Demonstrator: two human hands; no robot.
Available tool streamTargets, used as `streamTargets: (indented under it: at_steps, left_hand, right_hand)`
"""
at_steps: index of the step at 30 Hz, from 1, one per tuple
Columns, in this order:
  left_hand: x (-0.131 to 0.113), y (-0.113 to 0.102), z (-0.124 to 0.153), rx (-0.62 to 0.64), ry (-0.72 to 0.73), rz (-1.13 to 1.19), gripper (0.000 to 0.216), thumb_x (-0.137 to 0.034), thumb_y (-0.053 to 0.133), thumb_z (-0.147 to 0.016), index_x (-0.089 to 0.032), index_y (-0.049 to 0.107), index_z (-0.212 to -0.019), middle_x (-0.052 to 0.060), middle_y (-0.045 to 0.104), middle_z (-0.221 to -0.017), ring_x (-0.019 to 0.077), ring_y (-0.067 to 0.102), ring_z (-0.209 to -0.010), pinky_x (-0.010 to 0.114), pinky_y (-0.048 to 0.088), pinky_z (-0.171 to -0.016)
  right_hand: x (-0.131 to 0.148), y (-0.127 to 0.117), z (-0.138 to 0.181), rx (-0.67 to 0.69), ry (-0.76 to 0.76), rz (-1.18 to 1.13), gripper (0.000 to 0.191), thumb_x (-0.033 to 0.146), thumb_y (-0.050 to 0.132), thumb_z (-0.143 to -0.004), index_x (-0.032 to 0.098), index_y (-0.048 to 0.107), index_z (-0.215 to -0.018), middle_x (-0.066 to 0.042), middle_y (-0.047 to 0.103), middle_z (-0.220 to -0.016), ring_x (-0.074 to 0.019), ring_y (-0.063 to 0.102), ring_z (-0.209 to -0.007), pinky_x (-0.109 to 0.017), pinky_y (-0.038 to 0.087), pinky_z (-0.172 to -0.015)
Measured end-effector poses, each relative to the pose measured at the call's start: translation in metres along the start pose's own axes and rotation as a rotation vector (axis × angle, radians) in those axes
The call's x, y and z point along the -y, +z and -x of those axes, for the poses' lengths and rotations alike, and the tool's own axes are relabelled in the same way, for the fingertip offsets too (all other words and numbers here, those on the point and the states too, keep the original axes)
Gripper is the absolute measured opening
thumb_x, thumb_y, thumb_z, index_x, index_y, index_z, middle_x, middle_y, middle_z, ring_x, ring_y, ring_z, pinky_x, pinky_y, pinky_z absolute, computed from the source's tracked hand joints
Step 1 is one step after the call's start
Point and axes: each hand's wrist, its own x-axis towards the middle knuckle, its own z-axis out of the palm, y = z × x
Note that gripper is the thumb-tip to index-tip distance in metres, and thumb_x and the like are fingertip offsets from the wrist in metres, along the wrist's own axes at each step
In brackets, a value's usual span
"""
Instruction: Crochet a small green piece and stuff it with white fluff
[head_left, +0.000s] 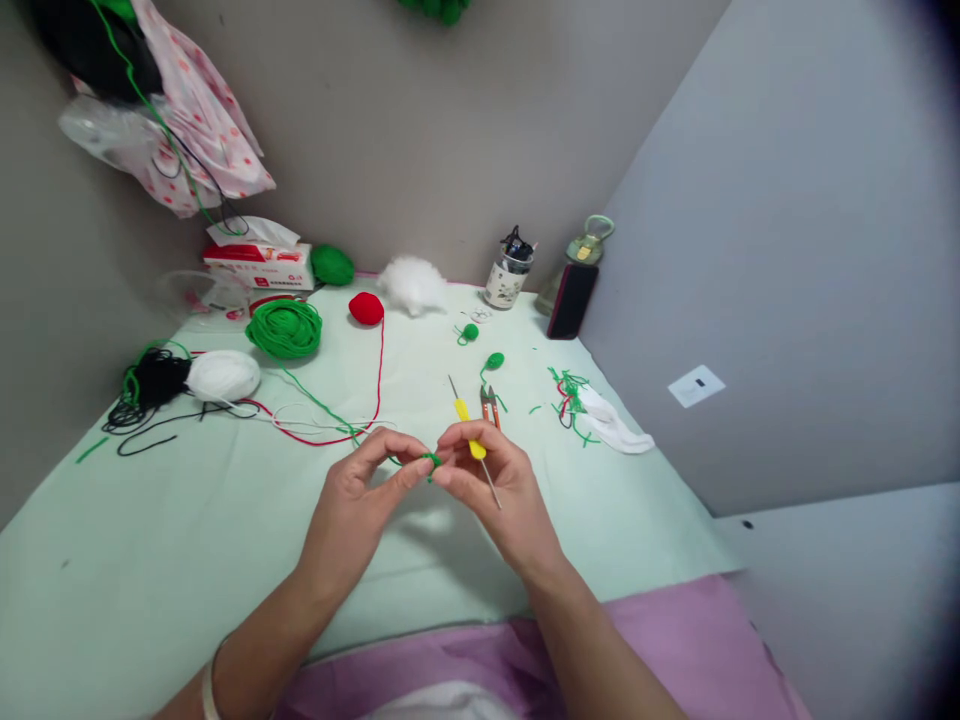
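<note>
Between the fingertips of both hands is a small green crochet piece (433, 461), partly covered by the fingers. My left hand (373, 482) pinches its left side, where a green yarn strand (319, 402) runs back toward the green yarn skein (283, 328). My right hand (495, 485) has its thumb and finger at the piece's right side. Tucked in that same hand is a crochet hook (477, 448) with a yellow grip, its metal shaft slanting across the fingers. Just beyond lie thread snips (490, 405) with orange handles.
White yarn (223, 376), black yarn (161, 378) and a red yarn ball (366, 309) lie left and back. White stuffing (412, 284), a jar (508, 275), a phone (573, 300) and a bottle (589, 240) stand along the wall. Yarn scraps (571, 395) lie at right.
</note>
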Motion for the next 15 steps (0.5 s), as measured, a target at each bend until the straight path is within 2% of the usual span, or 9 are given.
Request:
streamTargets:
  at_steps: [4,8,12,15]
  left_hand:
    - [0.0050,0.0075,0.0034,-0.008,-0.091,0.230,0.013,-0.034,0.080,-0.084,-0.023,0.073,-0.086,0.000,0.069,-0.088,0.0181,0.063,-0.090,0.028,0.047,-0.087]
    - [0.0078,0.0103,0.0056,0.052,-0.156,0.288,0.013,-0.035,0.076,-0.088,-0.023,0.071,-0.090,-0.001,0.067,-0.087,0.0163,0.062,-0.089,0.027,0.046,-0.086]
    - [0.0060,0.0055,0.0066,0.048,-0.033,0.069,0.013,-0.031,0.077,-0.087,-0.026,0.070,-0.097,-0.001,0.069,-0.098,0.0185,0.062,-0.101,0.029,0.044,-0.092]
    - [0.0018,0.0015,0.0060,0.018,0.029,-0.098,0.006,-0.032,0.074,-0.089,-0.026,0.071,-0.090,-0.002,0.068,-0.092,0.0185,0.060,-0.096,0.029,0.042,-0.090]
  right_hand:
    - [-0.0029,0.0008,0.0002,-0.006,-0.080,0.076,0.012,0.020,0.076,-0.081,0.022,0.068,-0.090,0.002,0.065,-0.085,-0.0128,0.059,-0.078,-0.028,0.047,-0.075]
    - [-0.0058,-0.0014,-0.0002,-0.053,-0.139,0.077,0.009,0.018,0.069,-0.087,0.023,0.067,-0.094,0.002,0.063,-0.085,-0.0124,0.060,-0.079,-0.026,0.048,-0.074]
    - [-0.0007,-0.0060,0.0001,0.005,-0.226,0.244,0.013,0.013,0.063,-0.088,0.022,0.065,-0.097,0.002,0.063,-0.087,-0.0117,0.059,-0.079,-0.026,0.049,-0.075]
    - [0.0032,-0.0085,0.0005,0.055,-0.291,0.355,0.013,0.012,0.062,-0.090,0.022,0.065,-0.098,0.001,0.064,-0.090,-0.0119,0.059,-0.080,-0.026,0.049,-0.076]
